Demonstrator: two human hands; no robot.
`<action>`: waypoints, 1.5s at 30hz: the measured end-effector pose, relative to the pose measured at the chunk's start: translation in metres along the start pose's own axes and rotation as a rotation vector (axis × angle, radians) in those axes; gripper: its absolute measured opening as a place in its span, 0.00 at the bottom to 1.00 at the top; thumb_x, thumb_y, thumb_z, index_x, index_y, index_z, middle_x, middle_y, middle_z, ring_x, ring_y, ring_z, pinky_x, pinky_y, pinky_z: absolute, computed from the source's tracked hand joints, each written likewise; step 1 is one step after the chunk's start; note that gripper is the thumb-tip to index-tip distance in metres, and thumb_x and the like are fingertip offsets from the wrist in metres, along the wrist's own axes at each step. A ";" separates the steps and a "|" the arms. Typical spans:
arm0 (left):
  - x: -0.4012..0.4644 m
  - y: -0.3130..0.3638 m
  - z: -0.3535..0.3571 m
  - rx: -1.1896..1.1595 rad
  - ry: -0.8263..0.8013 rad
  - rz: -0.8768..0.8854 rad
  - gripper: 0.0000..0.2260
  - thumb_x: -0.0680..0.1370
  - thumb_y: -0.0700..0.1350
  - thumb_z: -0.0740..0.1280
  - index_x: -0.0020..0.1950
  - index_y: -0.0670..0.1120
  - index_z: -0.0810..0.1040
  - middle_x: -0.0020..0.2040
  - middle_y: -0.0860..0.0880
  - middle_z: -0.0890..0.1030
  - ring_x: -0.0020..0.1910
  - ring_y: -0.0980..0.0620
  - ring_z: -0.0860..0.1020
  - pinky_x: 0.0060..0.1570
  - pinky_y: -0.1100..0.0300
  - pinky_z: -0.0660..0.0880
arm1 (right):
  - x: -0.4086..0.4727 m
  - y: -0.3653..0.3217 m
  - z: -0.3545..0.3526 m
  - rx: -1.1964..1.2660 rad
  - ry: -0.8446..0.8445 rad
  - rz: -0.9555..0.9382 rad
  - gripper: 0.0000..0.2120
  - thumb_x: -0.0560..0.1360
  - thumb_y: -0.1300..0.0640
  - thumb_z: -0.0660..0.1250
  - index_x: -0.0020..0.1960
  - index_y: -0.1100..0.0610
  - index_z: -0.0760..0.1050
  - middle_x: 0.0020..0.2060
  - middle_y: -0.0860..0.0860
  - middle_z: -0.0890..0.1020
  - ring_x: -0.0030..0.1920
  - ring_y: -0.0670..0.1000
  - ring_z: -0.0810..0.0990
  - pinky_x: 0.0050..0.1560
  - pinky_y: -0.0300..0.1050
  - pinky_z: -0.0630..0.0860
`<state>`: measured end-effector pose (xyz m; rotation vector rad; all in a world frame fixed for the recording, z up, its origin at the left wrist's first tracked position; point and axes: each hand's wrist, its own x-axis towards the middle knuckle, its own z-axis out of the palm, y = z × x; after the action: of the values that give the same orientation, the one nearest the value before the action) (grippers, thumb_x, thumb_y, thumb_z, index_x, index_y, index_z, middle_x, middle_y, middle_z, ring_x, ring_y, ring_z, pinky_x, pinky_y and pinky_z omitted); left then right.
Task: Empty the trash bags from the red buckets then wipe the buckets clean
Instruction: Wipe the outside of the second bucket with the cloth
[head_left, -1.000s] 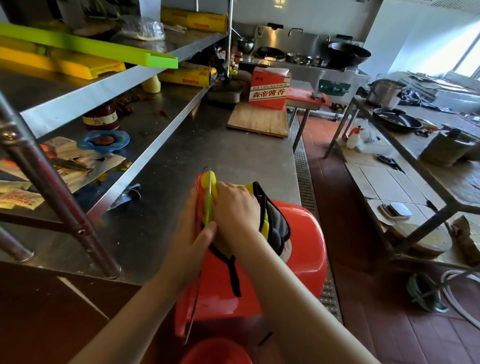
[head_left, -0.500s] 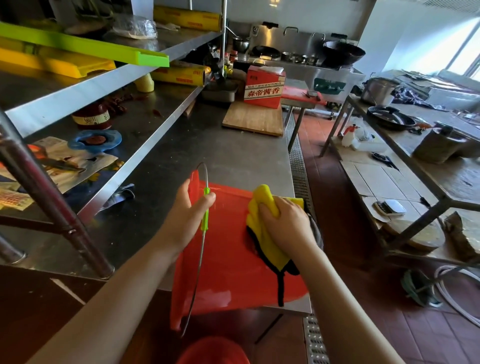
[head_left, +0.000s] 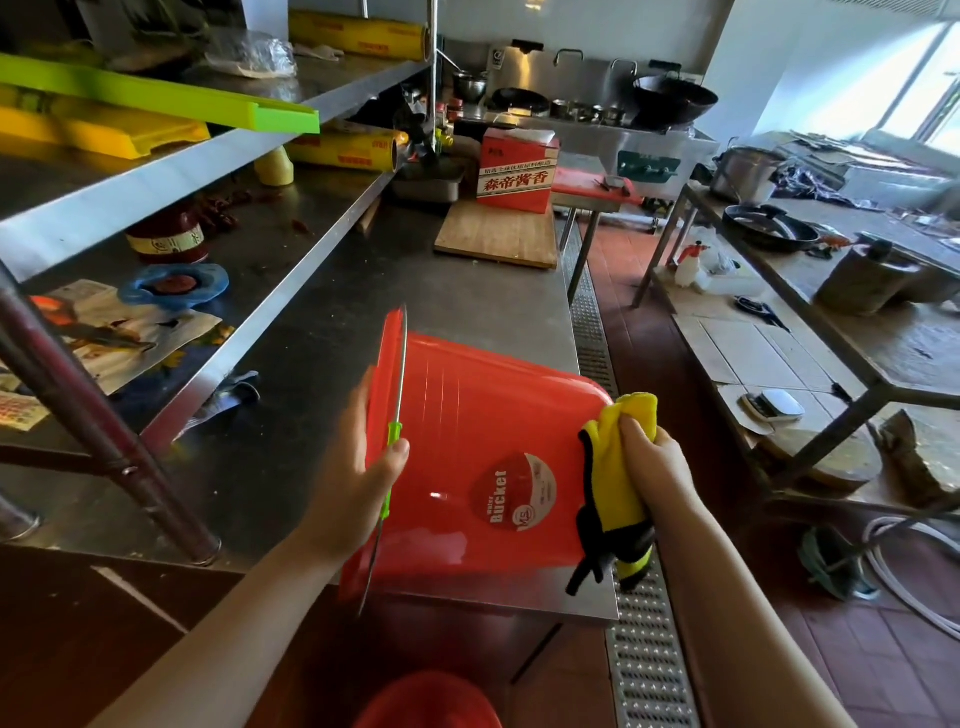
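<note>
Head view: left hand (head_left: 358, 467) grips the sideways red bucket (head_left: 467, 447) at its rim, hiding the mouth; right hand (head_left: 652, 462), at 3 o'clock, clenches a yellow cloth (head_left: 610, 493); another bucket (head_left: 431, 701) is cut off at 6 o'clock

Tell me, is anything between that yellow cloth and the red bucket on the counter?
Nothing visible. The right hand presses the yellow cloth against the red bucket near its base, while the left hand holds the rim.

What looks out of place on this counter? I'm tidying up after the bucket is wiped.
The red bucket lies on its side, but the left hand holds it there for wiping. The real mess is on the lower shelf: scattered dried red bits and crumpled papers.
</note>
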<state>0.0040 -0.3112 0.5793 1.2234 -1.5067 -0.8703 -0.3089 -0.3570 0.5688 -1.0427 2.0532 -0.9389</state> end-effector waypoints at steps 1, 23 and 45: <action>-0.003 -0.003 0.000 0.033 -0.016 0.024 0.38 0.73 0.63 0.62 0.80 0.56 0.51 0.79 0.50 0.61 0.77 0.48 0.61 0.72 0.36 0.62 | -0.002 0.003 0.001 -0.012 0.015 -0.007 0.22 0.70 0.37 0.58 0.52 0.52 0.77 0.46 0.53 0.82 0.49 0.56 0.80 0.57 0.56 0.77; 0.069 0.018 -0.001 0.099 0.018 -0.144 0.40 0.71 0.57 0.61 0.81 0.51 0.49 0.81 0.52 0.52 0.79 0.54 0.52 0.76 0.50 0.55 | -0.008 0.009 0.023 -0.274 0.006 -0.412 0.21 0.80 0.45 0.57 0.72 0.47 0.68 0.67 0.48 0.74 0.65 0.57 0.71 0.65 0.57 0.69; 0.026 0.007 -0.004 -0.102 0.038 -0.081 0.29 0.77 0.52 0.57 0.78 0.59 0.54 0.67 0.74 0.61 0.65 0.80 0.62 0.60 0.79 0.62 | -0.086 -0.122 0.142 -0.634 -0.184 -0.982 0.25 0.80 0.49 0.58 0.77 0.49 0.61 0.74 0.48 0.66 0.75 0.50 0.63 0.75 0.49 0.61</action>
<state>0.0058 -0.3344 0.5930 1.2261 -1.3738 -0.9611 -0.1083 -0.3798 0.6102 -2.4920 1.6567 -0.5405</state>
